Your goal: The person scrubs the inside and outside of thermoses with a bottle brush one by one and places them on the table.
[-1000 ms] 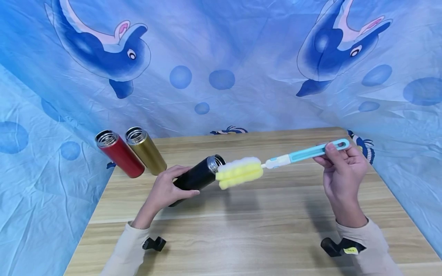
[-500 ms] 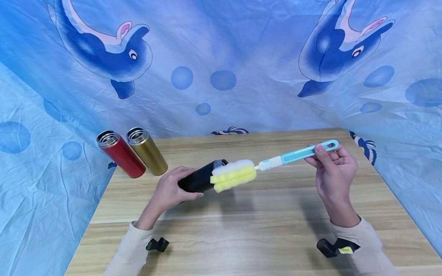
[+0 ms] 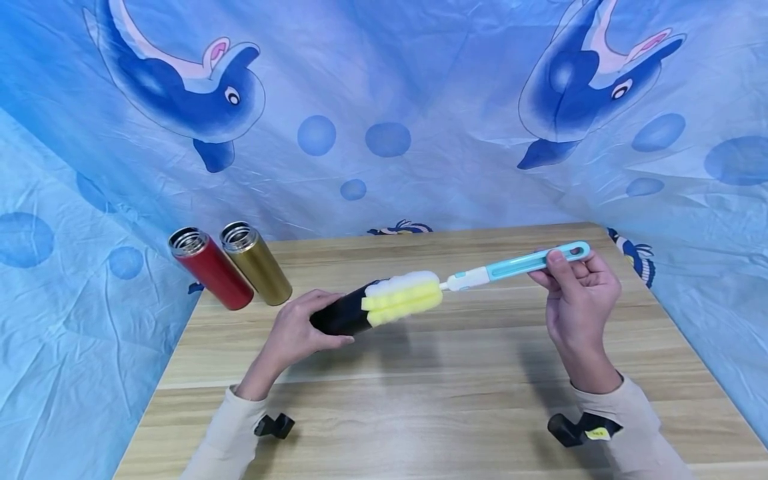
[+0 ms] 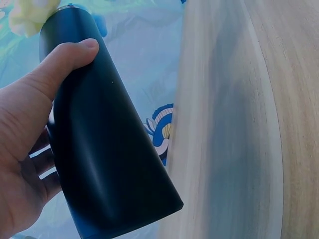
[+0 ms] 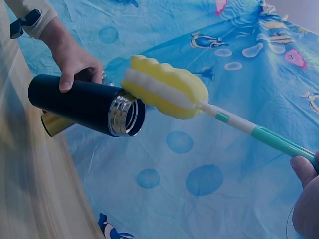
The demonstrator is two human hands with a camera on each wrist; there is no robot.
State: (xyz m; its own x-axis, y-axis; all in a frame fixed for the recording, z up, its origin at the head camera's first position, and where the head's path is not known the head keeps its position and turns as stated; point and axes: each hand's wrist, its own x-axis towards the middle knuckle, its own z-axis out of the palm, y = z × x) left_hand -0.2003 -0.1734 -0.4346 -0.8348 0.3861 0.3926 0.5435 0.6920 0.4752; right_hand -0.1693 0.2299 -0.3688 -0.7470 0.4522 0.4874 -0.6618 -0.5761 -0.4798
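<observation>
My left hand (image 3: 300,328) grips a black thermos bottle (image 3: 343,313) round its body and holds it tilted above the table. In the right wrist view the bottle's bare steel mouth (image 5: 127,117) shows, without a lid. My right hand (image 3: 585,300) pinches the far end of a bottle brush's turquoise handle (image 3: 516,267). Its yellow and white sponge head (image 3: 402,298) overlaps the bottle's mouth in the head view. From the right wrist, that sponge lies outside the mouth, along the rim; whether it touches cannot be told. The left thumb (image 4: 75,52) lies along the bottle's side.
A red thermos bottle (image 3: 213,270) and a gold one (image 3: 258,265) stand lidless side by side at the table's back left corner. The wooden table (image 3: 456,400) ends at a blue dolphin-print sheet (image 3: 444,87) behind and at both sides.
The right hand has brought the brush left, so the sponge now covers the bottle's mouth in the head view. The left hand has shifted slightly right with the bottle, which lies flatter.
</observation>
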